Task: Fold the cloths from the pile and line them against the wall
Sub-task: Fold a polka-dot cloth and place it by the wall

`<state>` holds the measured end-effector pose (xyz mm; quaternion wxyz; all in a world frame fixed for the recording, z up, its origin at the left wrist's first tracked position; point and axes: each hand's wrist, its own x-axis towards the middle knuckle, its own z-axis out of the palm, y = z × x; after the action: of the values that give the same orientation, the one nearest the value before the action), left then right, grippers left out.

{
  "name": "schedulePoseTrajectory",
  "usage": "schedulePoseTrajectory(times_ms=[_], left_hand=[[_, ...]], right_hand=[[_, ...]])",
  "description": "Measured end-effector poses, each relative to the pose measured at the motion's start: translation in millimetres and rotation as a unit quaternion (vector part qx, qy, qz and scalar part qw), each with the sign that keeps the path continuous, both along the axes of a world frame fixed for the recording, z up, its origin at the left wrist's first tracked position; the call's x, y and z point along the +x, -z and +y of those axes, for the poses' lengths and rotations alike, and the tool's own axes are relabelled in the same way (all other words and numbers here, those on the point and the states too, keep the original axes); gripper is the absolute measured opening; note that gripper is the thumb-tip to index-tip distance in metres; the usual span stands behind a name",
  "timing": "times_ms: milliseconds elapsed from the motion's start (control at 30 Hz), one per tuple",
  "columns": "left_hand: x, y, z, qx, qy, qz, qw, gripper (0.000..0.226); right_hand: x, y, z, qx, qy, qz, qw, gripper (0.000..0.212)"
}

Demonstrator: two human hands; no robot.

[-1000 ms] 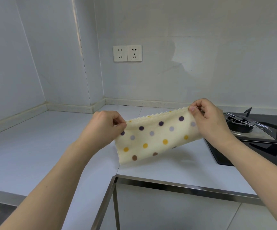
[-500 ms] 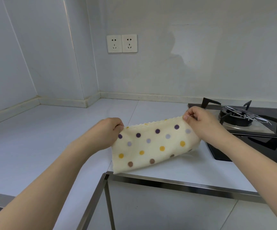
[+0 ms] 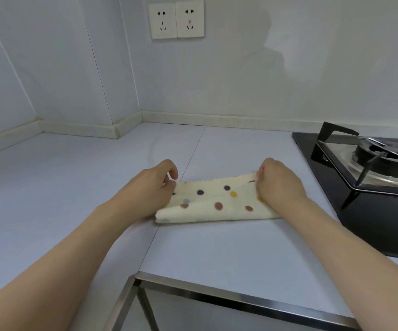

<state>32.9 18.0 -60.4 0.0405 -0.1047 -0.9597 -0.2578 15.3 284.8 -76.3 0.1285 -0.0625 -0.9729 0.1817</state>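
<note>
A cream cloth with purple, yellow and brown dots (image 3: 219, 201) lies folded on the pale countertop (image 3: 74, 182), its upper layer doubled over the lower one. My left hand (image 3: 150, 187) pinches the cloth's far left corner. My right hand (image 3: 279, 185) pinches the far right corner. Both hands are low, at the counter surface. The pile of other cloths is out of view.
A black gas hob (image 3: 365, 177) with a burner and pan support stands right of the cloth. The wall skirting (image 3: 217, 120) runs along the back, with a double socket (image 3: 176, 19) above. The counter's metal front edge (image 3: 241, 295) is close below.
The cloth was held stretched in the air; both hands have brought it down and forward onto the counter, folding it over on itself. The view has tilted down.
</note>
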Motion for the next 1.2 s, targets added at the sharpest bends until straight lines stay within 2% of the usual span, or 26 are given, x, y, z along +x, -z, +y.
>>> schedulePoseTrajectory(times_ms=[100, 200, 267, 333, 367, 433, 533, 600, 733, 833, 1100, 1200], left_hand=[[0, 0, -2, 0.006, 0.009, -0.006, 1.0, 0.005], [-1, 2, -2, 0.02, 0.013, -0.005, 1.0, 0.004], [-2, 3, -1, 0.028, 0.005, 0.007, 1.0, 0.008], [-2, 3, 0, 0.035, -0.003, 0.013, 0.999, 0.009], [-1, 3, 0, 0.038, -0.008, 0.015, 0.999, 0.009], [0, 3, 1, 0.049, -0.014, 0.013, 0.999, 0.008], [1, -1, -1, 0.064, -0.017, -0.01, 0.998, 0.006], [0, -6, -2, 0.072, -0.012, -0.044, 0.996, 0.004], [0, -14, -7, 0.106, 0.018, -0.118, 0.987, 0.009], [0, -17, -15, 0.1, 0.034, -0.139, 0.985, 0.018], [3, -16, -12, 0.009, 0.088, -0.129, 0.988, 0.012], [-1, -15, -17, -0.077, 0.081, -0.097, 0.989, 0.014]], right_hand=[[-3, 2, 1, 0.045, -0.003, 0.008, 0.999, 0.016], [-5, -2, 2, 0.111, -0.011, 0.028, 0.993, 0.031], [0, -8, -4, 0.115, -0.037, 0.091, 0.989, 0.04], [10, -15, -21, 0.093, -0.099, 0.164, 0.977, 0.042], [16, -16, -32, 0.082, -0.136, 0.174, 0.972, 0.042], [24, -12, -50, 0.072, -0.189, 0.113, 0.973, 0.047], [29, -1, -57, 0.073, -0.215, -0.038, 0.973, 0.055], [32, -1, -54, 0.069, -0.226, -0.079, 0.968, 0.055], [35, -3, -53, 0.062, -0.238, -0.115, 0.962, 0.058], [33, -1, -53, 0.073, -0.235, -0.138, 0.959, 0.062], [30, 3, -53, 0.069, -0.226, -0.148, 0.96, 0.066], [31, 2, -53, 0.064, -0.223, -0.148, 0.961, 0.063]])
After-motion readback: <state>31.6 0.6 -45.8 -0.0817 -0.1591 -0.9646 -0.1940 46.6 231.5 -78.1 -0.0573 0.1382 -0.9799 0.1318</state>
